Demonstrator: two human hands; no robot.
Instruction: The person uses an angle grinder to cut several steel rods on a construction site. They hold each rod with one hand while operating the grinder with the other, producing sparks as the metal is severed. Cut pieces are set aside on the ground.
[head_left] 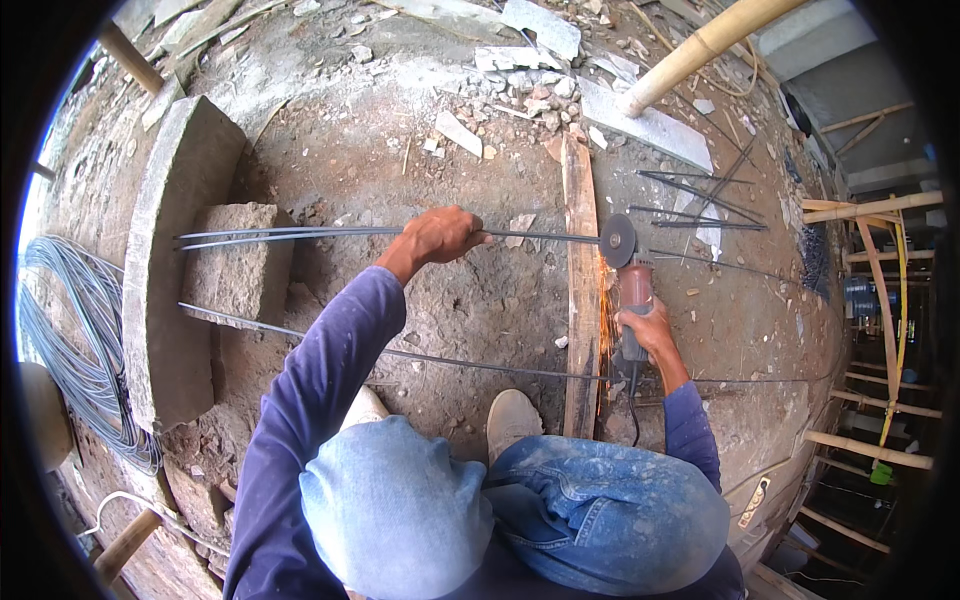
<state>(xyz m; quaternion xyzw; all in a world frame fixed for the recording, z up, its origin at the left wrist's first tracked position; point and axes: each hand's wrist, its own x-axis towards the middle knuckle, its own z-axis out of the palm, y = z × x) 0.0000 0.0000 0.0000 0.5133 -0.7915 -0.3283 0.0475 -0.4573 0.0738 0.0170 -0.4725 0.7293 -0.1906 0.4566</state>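
My left hand (443, 236) is closed round a few thin steel rods (340, 231) that run from the concrete blocks on the left to a wooden plank. In my right hand (648, 325) is an angle grinder (634, 285), gripped by its body. Its cutting disc (618, 240) meets the rods just past the right edge of the wooden plank (581, 200). Orange sparks (606, 320) stream from the disc down along the plank toward me. Another rod (470, 365) lies across the ground and over the plank, nearer to my shoes.
A long concrete block (168, 270) and a smaller block (238, 258) stand at left, beside a coil of rod (75, 330). Short cut rods (700, 212) lie at the far right. A bamboo pole (700, 60) rises near broken slabs (645, 125). The grinder's cord (634, 410) trails by my knee.
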